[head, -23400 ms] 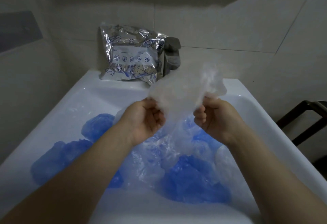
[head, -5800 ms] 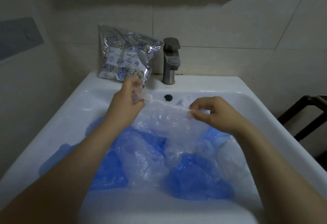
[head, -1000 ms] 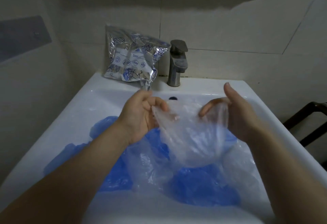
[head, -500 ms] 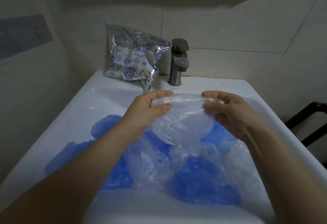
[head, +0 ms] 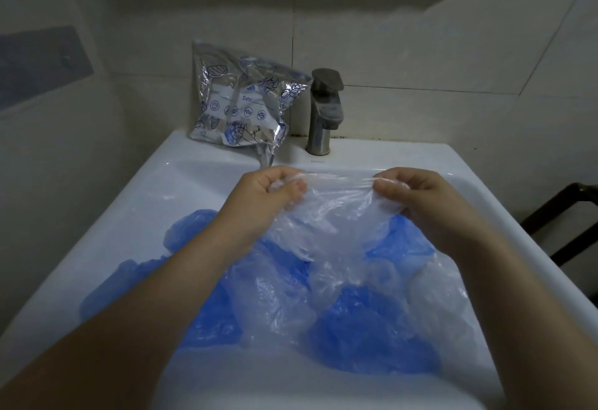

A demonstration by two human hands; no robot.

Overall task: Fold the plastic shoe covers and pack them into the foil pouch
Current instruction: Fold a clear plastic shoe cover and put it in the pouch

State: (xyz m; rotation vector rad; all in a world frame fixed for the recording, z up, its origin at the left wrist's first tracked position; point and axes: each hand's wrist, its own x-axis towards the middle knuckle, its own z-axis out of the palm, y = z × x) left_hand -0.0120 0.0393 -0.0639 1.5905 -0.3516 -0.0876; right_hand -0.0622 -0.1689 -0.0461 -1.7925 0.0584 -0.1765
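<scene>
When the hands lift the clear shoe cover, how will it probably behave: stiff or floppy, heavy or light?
Probably very floppy: the clear shoe cover sags in wrinkled folds below the edge stretched between the left hand and right hand. It looks light, since thin, see-through film hangs from fingertip pinches alone. It may be slippery, judging by its glossy sheen.

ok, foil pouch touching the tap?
Apart. The head view shows a strip of wall between the foil pouch and the tap, from the pouch's right edge down to the sink ledge.
</scene>
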